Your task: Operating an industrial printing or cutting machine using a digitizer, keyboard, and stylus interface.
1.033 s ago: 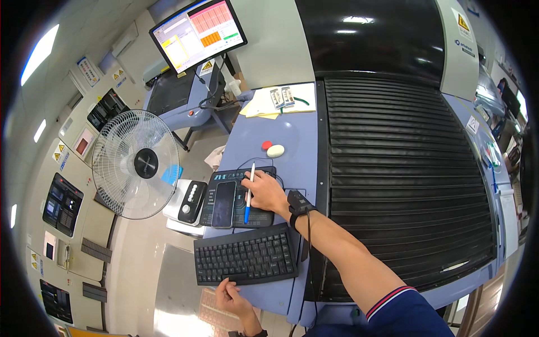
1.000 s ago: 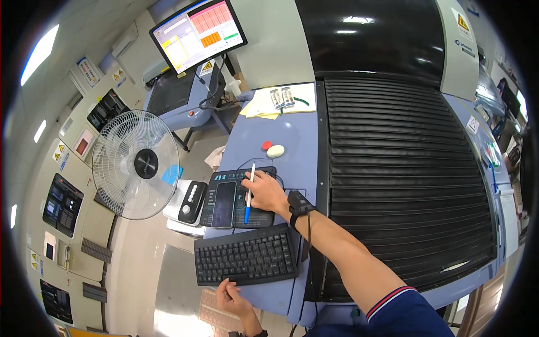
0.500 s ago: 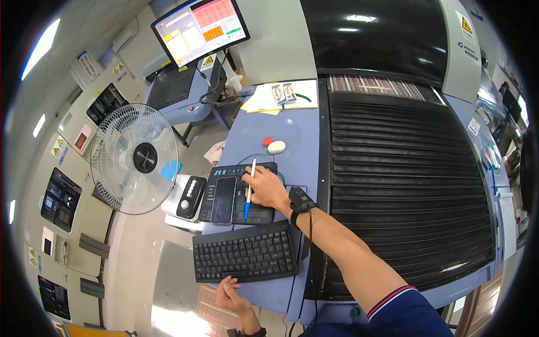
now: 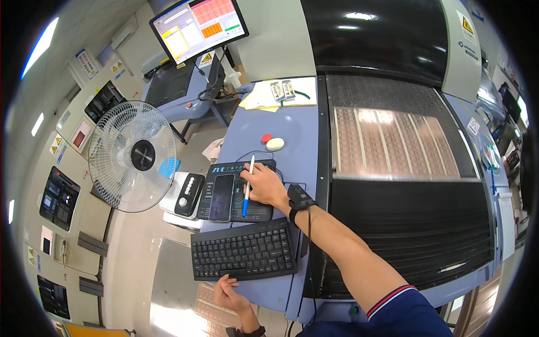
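Note:
My right hand point(image 4: 264, 184) rests on a dark printed mouse pad point(image 4: 259, 212), its fingers closed around a white pen with a blue end point(image 4: 247, 194). Whatever lies under the palm is hidden. Just left of that hand, a phone with a dark screen point(image 4: 222, 197) lies on the pad. My left hand point(image 4: 231, 293) is at the front edge of the black keyboard point(image 4: 244, 251), fingers loosely curled and a little apart, with nothing seen in them.
Right of the desk, a copper-coloured patterned panel point(image 4: 393, 143) lies in a machine bed before a black pleated cover point(image 4: 404, 224). A wire fan point(image 4: 133, 157) stands at left. A monitor point(image 4: 199, 28) is at the back. Red and pale round objects point(image 4: 274, 144) sit beyond the pad.
The copper-coloured panel has come out toward me from under the machine's black hood, and the pleated cover has bunched up nearer me. Both hands stay almost in place.

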